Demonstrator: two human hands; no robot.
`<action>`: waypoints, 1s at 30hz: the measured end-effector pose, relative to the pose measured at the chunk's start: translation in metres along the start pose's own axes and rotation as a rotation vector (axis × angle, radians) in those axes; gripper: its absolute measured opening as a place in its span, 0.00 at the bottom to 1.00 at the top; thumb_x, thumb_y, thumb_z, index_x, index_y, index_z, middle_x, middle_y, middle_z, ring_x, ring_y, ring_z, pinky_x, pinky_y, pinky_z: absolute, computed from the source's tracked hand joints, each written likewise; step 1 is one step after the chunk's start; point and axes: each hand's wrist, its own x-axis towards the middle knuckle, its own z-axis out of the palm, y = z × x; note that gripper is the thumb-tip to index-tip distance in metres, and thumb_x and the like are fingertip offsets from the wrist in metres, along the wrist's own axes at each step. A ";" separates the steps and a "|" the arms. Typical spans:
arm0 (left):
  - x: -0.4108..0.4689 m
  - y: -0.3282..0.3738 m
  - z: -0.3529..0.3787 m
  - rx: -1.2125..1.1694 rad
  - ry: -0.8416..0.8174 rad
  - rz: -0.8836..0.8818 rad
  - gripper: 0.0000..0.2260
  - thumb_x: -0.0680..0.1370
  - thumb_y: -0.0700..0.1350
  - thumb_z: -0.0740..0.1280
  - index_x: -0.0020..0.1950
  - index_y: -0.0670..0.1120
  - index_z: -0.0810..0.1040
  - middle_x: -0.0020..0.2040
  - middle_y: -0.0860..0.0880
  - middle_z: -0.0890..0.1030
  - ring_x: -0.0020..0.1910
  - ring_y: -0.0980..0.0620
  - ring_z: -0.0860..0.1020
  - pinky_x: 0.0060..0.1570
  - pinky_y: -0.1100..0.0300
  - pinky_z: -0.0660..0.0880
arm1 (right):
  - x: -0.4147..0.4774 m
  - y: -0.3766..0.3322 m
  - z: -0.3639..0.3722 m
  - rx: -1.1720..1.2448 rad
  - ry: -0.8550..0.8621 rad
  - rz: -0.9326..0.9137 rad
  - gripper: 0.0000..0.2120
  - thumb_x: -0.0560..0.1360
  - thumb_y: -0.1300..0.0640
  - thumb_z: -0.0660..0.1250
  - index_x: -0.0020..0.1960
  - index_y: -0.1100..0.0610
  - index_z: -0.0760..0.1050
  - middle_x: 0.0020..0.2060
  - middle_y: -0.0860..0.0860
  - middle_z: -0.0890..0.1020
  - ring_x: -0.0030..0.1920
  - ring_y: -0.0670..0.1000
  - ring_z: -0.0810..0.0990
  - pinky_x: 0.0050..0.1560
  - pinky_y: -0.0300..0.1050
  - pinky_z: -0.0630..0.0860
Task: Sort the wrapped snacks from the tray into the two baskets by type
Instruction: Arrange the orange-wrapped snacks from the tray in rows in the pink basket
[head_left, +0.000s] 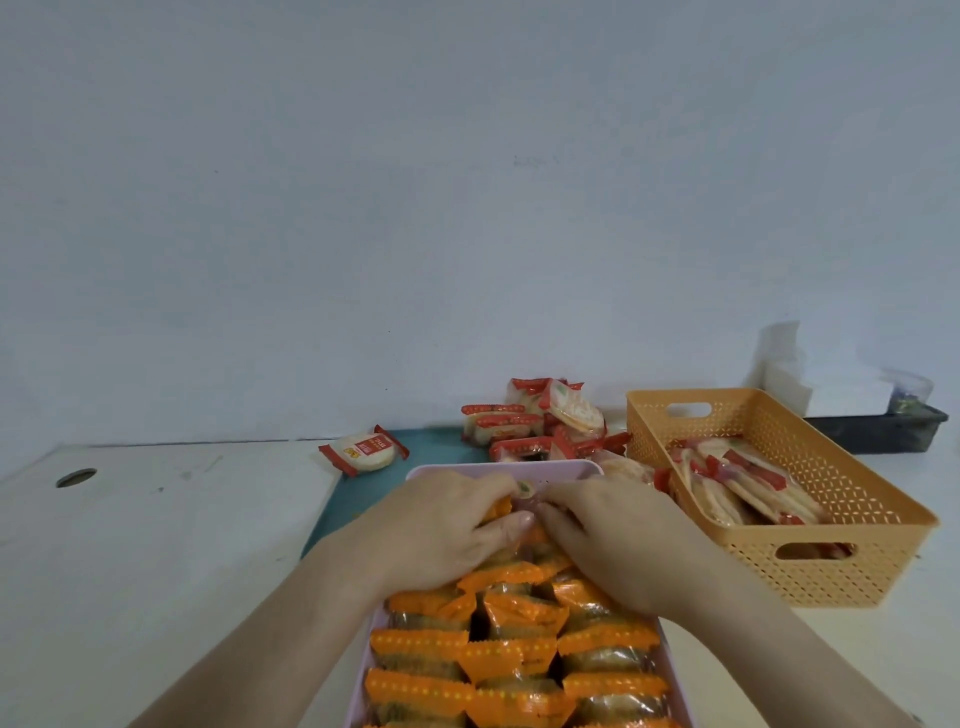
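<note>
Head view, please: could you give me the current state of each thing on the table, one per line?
Pink basket: packed with orange-wrapped snacks in rows.
Orange basket: partly filled with red-wrapped snacks.
Teal tray: a pile of red-wrapped packets at its far end.
Lone red-wrapped packet: lying flat, apart from the pile.
Left hand: pressing on orange packets.
Right hand: likewise.

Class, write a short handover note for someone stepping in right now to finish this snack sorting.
Left hand and right hand: both pressed onto orange-wrapped snacks at the far end of the pink basket; whether either has a grip on one is unclear.
Orange basket, to the right, holds red-wrapped snacks.
Left to sort: the red-wrapped pile on the teal tray, plus a single red-wrapped packet at its left edge.
</note>
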 end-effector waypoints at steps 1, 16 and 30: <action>0.000 0.000 0.000 0.026 -0.010 -0.005 0.18 0.79 0.64 0.52 0.62 0.58 0.71 0.55 0.57 0.80 0.52 0.59 0.76 0.53 0.55 0.75 | 0.001 0.001 0.001 -0.002 -0.021 -0.015 0.16 0.82 0.46 0.50 0.49 0.47 0.76 0.41 0.43 0.78 0.43 0.44 0.76 0.43 0.41 0.75; -0.014 -0.002 -0.016 -0.115 0.052 0.024 0.21 0.77 0.66 0.49 0.53 0.58 0.76 0.47 0.59 0.80 0.44 0.60 0.78 0.43 0.58 0.76 | 0.020 0.004 -0.002 0.330 0.123 0.006 0.18 0.78 0.52 0.62 0.67 0.45 0.70 0.60 0.43 0.72 0.61 0.44 0.70 0.61 0.43 0.70; 0.010 -0.119 0.023 -0.180 -0.215 -0.423 0.16 0.76 0.54 0.66 0.63 0.53 0.72 0.64 0.52 0.76 0.63 0.49 0.73 0.66 0.52 0.69 | 0.146 0.006 0.015 0.123 -0.622 -0.039 0.29 0.74 0.45 0.68 0.73 0.46 0.64 0.72 0.47 0.68 0.70 0.49 0.68 0.69 0.48 0.66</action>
